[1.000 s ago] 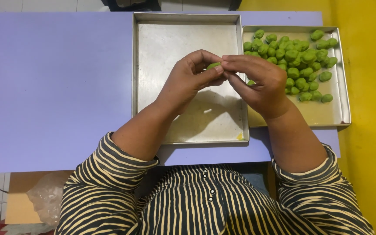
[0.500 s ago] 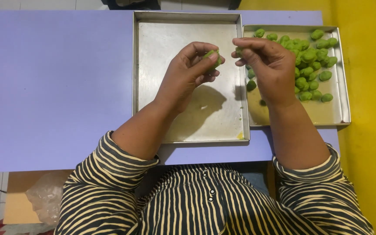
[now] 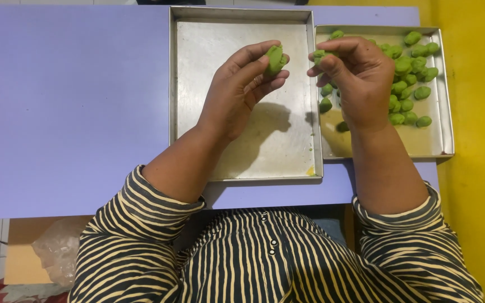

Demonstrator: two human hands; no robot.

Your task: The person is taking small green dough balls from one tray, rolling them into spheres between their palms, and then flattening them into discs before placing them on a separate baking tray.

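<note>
Green dough piece (image 3: 274, 59) sat pinched between thumb and fingertips of my left hand (image 3: 242, 90), held above the large metal tray (image 3: 225, 33). My right hand (image 3: 360, 78) pinched a smaller green bit (image 3: 319, 54) over the edge of the second tray (image 3: 439, 112), where a heap of green pieces (image 3: 411, 73) lay. Both trays rested on the lilac table (image 3: 68, 101).

Green dough pieces (image 3: 408, 84), silver metal trays (image 3: 242, 151), lavender tabletop (image 3: 68, 106). Yellow surface (image 3: 478, 168) at right of frame. Sleeves (image 3: 141, 224) striped dark navy and cream.
</note>
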